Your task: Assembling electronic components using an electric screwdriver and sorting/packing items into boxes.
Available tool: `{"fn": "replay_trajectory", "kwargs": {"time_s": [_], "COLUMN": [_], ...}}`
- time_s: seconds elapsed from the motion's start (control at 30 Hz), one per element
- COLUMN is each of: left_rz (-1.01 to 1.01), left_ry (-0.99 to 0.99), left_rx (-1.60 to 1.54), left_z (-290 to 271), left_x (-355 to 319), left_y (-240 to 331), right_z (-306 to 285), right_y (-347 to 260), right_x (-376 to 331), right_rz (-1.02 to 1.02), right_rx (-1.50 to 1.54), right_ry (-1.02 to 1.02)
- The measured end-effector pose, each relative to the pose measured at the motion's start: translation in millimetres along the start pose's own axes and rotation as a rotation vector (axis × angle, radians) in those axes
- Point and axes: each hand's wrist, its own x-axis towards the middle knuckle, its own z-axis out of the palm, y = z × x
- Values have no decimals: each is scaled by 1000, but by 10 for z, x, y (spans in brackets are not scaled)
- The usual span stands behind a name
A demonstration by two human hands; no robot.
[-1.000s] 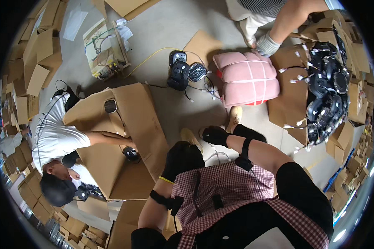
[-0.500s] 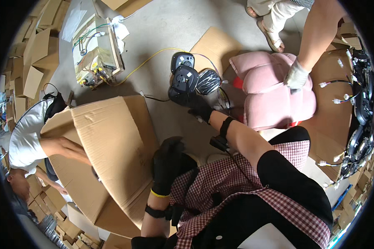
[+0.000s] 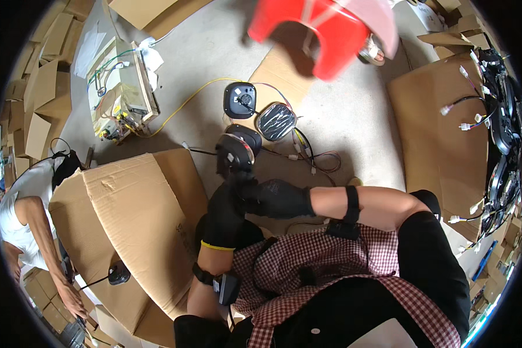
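Observation:
I hold a black round unit with trailing wires upright in front of me. My left hand, in a black glove, is wrapped around its lower end from below. From the right, my right hand, also gloved in black, closes against the same lower end and touches the left hand. Two similar black units lie on the floor just beyond, joined by a tangle of thin wires.
A large open cardboard box stands at my left, with another person bent over its far side. A wired test box sits on the floor at the back left. A red stool hangs blurred at the top. At the right lies a cardboard sheet with black wired parts.
My right hand has drawn back from the units on the floor with one unit, and my left hand has joined it. The pink cushion is gone and a red stool has appeared.

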Motion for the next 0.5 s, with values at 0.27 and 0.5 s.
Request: {"fn": "replay_trajectory", "kwargs": {"time_s": [0.27, 0.5], "left_rz": [-7, 135], "left_ry": [320, 313], "left_rx": [-461, -20], "left_z": [-70, 49], "left_x": [-16, -10], "left_y": [-68, -82], "right_z": [-714, -475], "right_y": [1448, 2406], "right_x": [160, -82], "right_rz": [710, 1040], "right_rx": [-284, -560], "right_ry": [215, 256]}}
